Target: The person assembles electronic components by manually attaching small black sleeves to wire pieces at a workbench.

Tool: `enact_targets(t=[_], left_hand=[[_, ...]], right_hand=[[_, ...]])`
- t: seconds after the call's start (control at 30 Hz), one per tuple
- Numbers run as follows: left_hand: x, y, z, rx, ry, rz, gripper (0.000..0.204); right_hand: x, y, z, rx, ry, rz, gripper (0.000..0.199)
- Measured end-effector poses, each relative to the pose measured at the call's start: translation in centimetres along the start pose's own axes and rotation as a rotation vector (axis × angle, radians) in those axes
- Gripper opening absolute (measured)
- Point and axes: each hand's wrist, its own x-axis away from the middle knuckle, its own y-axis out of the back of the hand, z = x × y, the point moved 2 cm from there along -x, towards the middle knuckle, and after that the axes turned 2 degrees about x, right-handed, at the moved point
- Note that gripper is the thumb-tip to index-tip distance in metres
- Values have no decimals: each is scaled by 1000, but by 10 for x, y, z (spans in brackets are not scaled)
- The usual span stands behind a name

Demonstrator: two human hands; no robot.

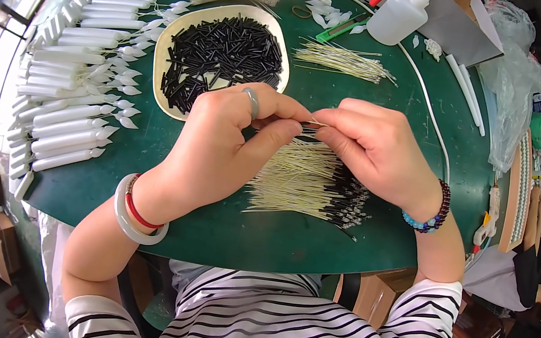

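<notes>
At the middle of the green table (pixel 221 234): your left hand (pixel 229 126) and right hand (pixel 373 138) meet, thumb and forefinger of each pinched around 1 thin wire (pixel 317 123); whether it carries a tube, you cannot tell from this view.
Wire risk: it may bend or slip if your 2 pinches pull out of line.
Pile risk: at 6 o'clock from your fingertips, the wire pile (pixel 285 185) with black ends could scatter if your palms drop onto it.
Bracelet risk: your beaded bracelet (pixel 441 209) might snag those ends if that wrist slides towards 7 o'clock.
Bowl: at 10 o'clock, cream (pixel 159 76), full of black tubes (pixel 232 48); your left knuckles overlap its near edge in view, so an outward swing could jog it.
White sticks: rows (pixel 70 57) at 9 o'clock.
Cutter and bottle: green cutter (pixel 340 29) at 12, white bottle (pixel 396 20) at 1.
Cable: white (pixel 424 90), curving from 12 to 4, across your right hand's way to 2 o'clock.
</notes>
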Motion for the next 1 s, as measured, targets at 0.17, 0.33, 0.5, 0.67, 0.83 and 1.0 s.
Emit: enact_targets(t=[0.17, 0.33, 0.5, 0.67, 0.83, 1.0], left_hand=[[0, -4, 3, 123, -46, -87, 11], [1, 0, -2, 82, 40, 10, 13], [0, 0, -3, 66, -19, -5, 13], [0, 0, -4, 53, -26, -8, 13], [1, 0, -3, 56, -36, -11, 14], [0, 0, -3, 44, -42, -14, 14]], right_hand=[[-1, 2, 2, -68, 4, -38, 15], [3, 0, 1, -247, -52, -61, 16], [2, 0, 5, -130, -6, -81, 14], [2, -3, 4, -48, 24, -81, 12], [2, -2, 5, 10, 25, -111, 9], [3, 0, 6, 43, 21, -106, 8]])
